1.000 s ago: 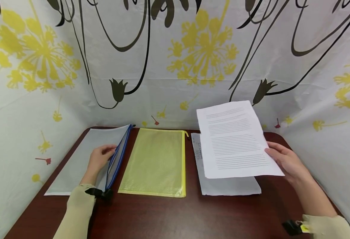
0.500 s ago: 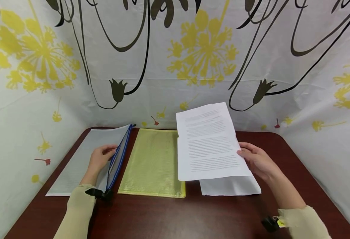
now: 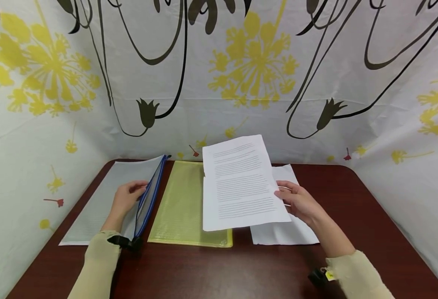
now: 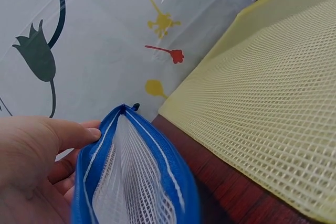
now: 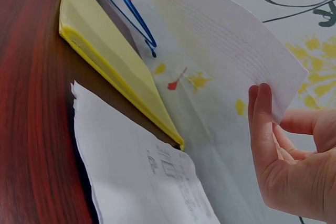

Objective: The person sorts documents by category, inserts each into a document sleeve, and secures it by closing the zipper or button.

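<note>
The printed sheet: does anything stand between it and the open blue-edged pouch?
Nothing visible does: the yellow pouch lies flat beneath the raised sheet, and the left hand holds the blue-edged pouch open.

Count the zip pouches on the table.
2: the blue-edged pouch at left, its open mouth gripped by the left hand, and the yellow pouch beside it, partly behind the printed sheet. More could be hidden underneath.

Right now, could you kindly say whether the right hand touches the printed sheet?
Touching: the right wrist view shows the right hand pinching the printed sheet at its edge.
</note>
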Demonstrator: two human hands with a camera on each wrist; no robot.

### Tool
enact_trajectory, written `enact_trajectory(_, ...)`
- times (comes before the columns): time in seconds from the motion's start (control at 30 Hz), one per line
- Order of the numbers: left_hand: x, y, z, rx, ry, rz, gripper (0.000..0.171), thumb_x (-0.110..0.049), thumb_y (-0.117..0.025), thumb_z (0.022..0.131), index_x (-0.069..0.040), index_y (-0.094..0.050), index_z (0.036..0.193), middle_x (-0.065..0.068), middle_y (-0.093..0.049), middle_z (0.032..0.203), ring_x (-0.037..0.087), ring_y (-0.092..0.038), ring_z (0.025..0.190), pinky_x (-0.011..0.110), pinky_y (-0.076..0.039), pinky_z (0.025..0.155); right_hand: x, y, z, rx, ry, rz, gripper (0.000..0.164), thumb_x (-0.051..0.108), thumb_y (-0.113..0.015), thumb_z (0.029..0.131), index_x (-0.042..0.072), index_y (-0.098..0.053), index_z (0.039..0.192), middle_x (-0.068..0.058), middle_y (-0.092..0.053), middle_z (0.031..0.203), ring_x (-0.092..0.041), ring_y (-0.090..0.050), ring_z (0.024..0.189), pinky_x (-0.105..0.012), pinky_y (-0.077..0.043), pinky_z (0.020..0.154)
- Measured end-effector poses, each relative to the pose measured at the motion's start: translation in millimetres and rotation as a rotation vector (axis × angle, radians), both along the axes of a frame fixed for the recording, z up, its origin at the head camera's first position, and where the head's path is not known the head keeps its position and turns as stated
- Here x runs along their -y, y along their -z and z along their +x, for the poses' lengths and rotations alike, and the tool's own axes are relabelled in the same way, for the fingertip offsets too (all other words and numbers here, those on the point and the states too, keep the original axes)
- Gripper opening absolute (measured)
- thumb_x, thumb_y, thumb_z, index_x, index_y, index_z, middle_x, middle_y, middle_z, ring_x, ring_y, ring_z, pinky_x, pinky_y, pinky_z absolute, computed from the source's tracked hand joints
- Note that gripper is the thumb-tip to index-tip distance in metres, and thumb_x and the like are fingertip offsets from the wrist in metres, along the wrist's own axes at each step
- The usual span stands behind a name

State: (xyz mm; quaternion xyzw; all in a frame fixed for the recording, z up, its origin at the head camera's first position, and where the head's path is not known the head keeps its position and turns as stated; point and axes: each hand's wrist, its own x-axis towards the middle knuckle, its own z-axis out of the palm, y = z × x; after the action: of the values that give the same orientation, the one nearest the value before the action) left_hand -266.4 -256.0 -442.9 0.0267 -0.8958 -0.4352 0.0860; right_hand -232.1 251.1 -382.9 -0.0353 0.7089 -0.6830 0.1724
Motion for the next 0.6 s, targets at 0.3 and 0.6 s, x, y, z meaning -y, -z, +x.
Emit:
enact_trajectory(0.3,-3,0.1,-1.0,0.010,-0.005,0.009,0.030,-0.013,-0.058,0.101,0.001,-0.066,0.126,0.023,-0.069,0.118,-0.003,-0.057,0.082,0.012,-0.050,0.067,19,9.5,-6.9,0.004,-0.004,0.005,0.054,0.014,-0.056,0.101,-0.002,-0.033,0.147,0.013,-0.070,0.103,-0.007,-0.070,0.089,-0.025,-0.060,0.073)
enact_trajectory(0.6,-6,-1.2,0.3,0.005,0.002,0.006,0.030,-0.012,-0.057,0.101,0.001,-0.066,0.127,0.024,-0.069,0.118,-0.002,-0.057,0.083,0.012,-0.050,0.068,37,16.8,-7.4,0.033,-0.006,-0.014,0.053,0.011,-0.056,0.101,-0.003,-0.034,0.147,0.012,-0.069,0.101,-0.007,-0.069,0.088,-0.025,-0.060,0.072)
